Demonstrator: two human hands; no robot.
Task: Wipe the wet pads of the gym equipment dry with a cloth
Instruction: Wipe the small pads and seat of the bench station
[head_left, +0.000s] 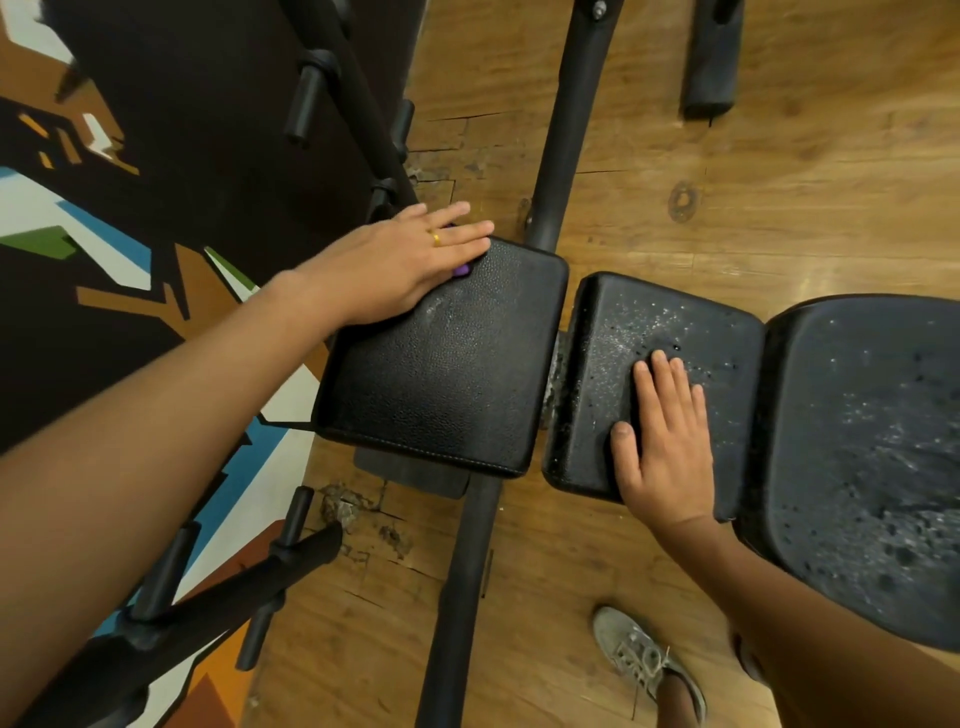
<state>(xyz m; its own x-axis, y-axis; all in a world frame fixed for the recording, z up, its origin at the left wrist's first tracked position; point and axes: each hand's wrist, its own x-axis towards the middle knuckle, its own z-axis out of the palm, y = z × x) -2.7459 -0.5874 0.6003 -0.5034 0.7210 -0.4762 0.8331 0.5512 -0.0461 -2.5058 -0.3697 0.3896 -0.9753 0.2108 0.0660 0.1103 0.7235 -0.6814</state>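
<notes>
Black grained vinyl covers three pads set in a row above a wooden floor (727, 218). The middle pad (613, 358) is speckled with water drops, thickest across its far half. The right hand (670, 436) lies flat on the near part of the middle pad, fingers straight and close together, thumb spread, holding nothing. Just beside the middle pad on the left-hand side, with a narrow gap between them, sits a squarer pad (441, 379) whose surface looks mostly dry, with only a faint smear near its far corner. The left hand (395, 265) rests flat on that corner, the one farthest from the middle pad, fingers straight and reaching past the edge, a gold ring (436, 239) on one finger. A small purple scrap (461, 269) peeks out from under this palm; whether it is the cloth cannot be told. On the other side of the middle pad, touching it, a larger pad (857, 426) carries many drops and wet patches. A black frame tube (563, 130) passes under the gap beside the middle pad. Nearer the person than the middle pad, a grey shoe (644, 660) stands on the floor
</notes>
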